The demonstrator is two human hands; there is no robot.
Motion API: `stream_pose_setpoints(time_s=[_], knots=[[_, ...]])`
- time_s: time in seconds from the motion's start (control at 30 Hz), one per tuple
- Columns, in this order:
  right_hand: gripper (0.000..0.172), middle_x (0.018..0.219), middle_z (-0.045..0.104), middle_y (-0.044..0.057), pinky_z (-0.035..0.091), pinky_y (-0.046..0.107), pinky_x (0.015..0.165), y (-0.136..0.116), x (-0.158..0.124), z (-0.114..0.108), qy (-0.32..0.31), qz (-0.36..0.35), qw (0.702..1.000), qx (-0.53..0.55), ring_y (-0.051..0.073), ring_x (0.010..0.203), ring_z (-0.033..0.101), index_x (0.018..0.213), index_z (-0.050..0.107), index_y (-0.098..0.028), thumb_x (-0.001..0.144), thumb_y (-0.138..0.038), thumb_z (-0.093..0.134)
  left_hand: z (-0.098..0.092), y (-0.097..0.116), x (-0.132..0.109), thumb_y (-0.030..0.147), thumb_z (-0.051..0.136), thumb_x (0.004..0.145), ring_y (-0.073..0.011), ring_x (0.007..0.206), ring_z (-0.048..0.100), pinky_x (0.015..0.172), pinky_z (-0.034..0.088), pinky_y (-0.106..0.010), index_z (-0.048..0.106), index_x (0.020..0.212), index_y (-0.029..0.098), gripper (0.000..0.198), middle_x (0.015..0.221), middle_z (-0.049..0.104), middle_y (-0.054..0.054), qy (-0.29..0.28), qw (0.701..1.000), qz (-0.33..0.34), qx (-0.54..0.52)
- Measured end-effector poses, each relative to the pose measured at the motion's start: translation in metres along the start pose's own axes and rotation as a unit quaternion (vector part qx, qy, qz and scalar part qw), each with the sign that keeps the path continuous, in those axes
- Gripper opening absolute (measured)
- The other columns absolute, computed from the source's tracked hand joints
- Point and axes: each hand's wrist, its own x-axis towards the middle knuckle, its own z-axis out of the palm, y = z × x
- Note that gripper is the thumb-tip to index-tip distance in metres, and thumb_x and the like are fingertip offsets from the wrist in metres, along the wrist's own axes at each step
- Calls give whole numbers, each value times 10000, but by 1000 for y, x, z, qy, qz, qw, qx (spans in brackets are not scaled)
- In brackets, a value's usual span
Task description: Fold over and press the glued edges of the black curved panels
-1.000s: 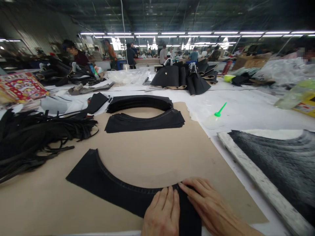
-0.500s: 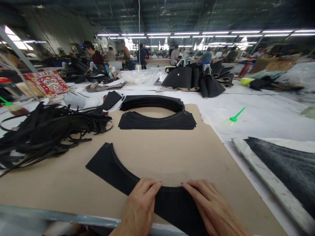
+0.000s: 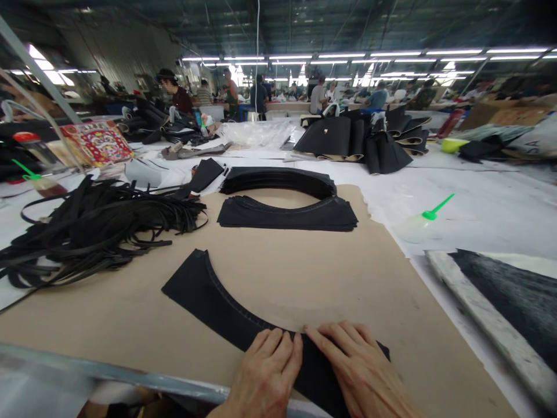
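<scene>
A black curved panel (image 3: 217, 310), leather-like or fabric, lies on a beige sheet with its concave edge facing away from me. Small notches run along that edge, which looks folded over. My left hand (image 3: 270, 367) is closed at the middle of the curve, fingertips pressed together on the edge. Close beside it, my right hand (image 3: 350, 357) pinches the same edge with thumb and forefinger, the other fingers resting over the panel. The panel's right end shows just past my right hand. Beyond lie a stack of similar panels (image 3: 287, 216) and a taller stack (image 3: 278, 180).
Black strips (image 3: 108, 223) are heaped at the left. A green-tipped squeeze bottle (image 3: 420, 223) stands right, behind a pale slab (image 3: 478, 313) bearing dark material. Larger black pieces (image 3: 331, 136) lie farther back. The metal table edge (image 3: 130, 374) runs along the front. Several people work in the distance.
Both hands have come closer together on the curved edge, my left hand sliding right along it. The panel's right end now shows beyond my right hand. The whole view has shifted slightly.
</scene>
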Motion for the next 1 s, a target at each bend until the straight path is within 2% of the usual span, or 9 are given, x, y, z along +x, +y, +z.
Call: stream_pose_setpoints(time_s=[0.23, 0.43, 0.63, 0.8, 0.9, 1.0], knots=[[541, 1067, 665, 25, 346, 367, 839, -1, 3, -1, 0, -30, 999, -23, 210, 898, 543, 1251, 579, -237, 784, -7, 432, 7, 4, -1, 171, 250, 985, -218, 994, 568, 897, 423, -353, 630, 1162, 94, 427, 1003, 678, -99, 51, 998, -26, -14], [486, 1088, 654, 45, 391, 320, 828, 4, 5, -13, -42, -22, 999, -2, 175, 926, 564, 1338, 500, -212, 895, -38, 401, 5, 6, -1, 165, 231, 1002, -205, 1012, 570, 895, 411, -349, 659, 1124, 108, 449, 1014, 694, -87, 67, 997, -41, -2], [540, 1100, 661, 42, 405, 342, 809, 6, 4, -10, -39, -62, 995, -69, 196, 909, 568, 1303, 552, -239, 810, -38, 463, 4, 6, 1, 186, 221, 1019, -191, 989, 588, 885, 411, -345, 677, 1092, 120, 467, 995, 710, -74, 93, 995, -48, -3], [505, 1159, 665, 38, 414, 300, 869, 9, 3, -18, -26, -90, 992, -88, 165, 977, 581, 1300, 545, -211, 822, -62, 482, 7, 7, 0, 147, 272, 1012, -179, 960, 624, 886, 424, -321, 692, 1052, 129, 422, 975, 729, -47, 125, 991, -54, 10], [452, 1093, 689, 46, 434, 300, 829, 6, 7, -18, -1, -96, 990, -105, 169, 918, 603, 1285, 550, -189, 854, -98, 453, 9, 9, -2, 113, 314, 997, -173, 955, 643, 892, 445, -305, 696, 1030, 138, 384, 974, 736, -40, 139, 988, -56, 24], [430, 1019, 710, 34, 438, 320, 790, 3, 10, -12, 20, -133, 982, -130, 181, 856, 619, 1230, 583, -182, 839, -107, 420, 8, 8, -5, 101, 365, 980, -169, 968, 657, 885, 485, -290, 690, 1035, 141, 332, 987, 738, -43, 147, 987, -56, 39]])
